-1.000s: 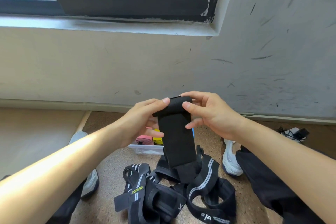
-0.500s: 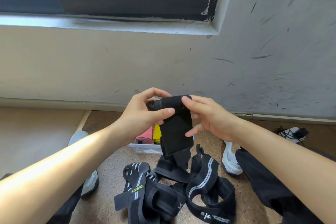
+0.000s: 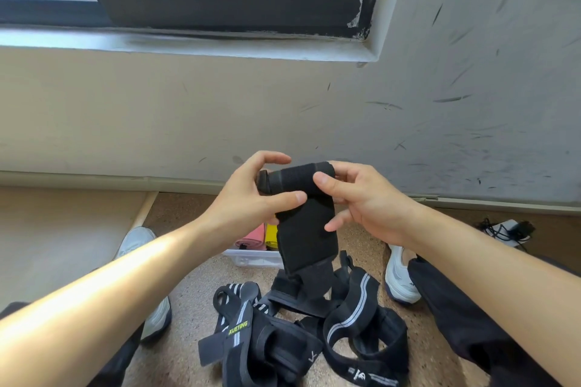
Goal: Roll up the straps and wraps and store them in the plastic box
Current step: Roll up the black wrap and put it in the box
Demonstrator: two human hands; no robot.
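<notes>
Speckled floor (image 3: 185, 333), half-rolled black wrap (image 3: 306, 226), left hand (image 3: 248, 201), right hand (image 3: 364, 207) grip pinching it

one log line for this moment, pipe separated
step: rolling | black wrap: part rolled, rest hanging | left hand: grips roll | right hand: pinches roll | plastic box: on floor | strap pile: unrolled

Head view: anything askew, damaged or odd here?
The black wrap is rolled unevenly: its inner core pokes out of the roll's end by the left hand. The right hand holds the other end. The window frame has chipped paint at its lower corner; the wall is scuffed.
</notes>
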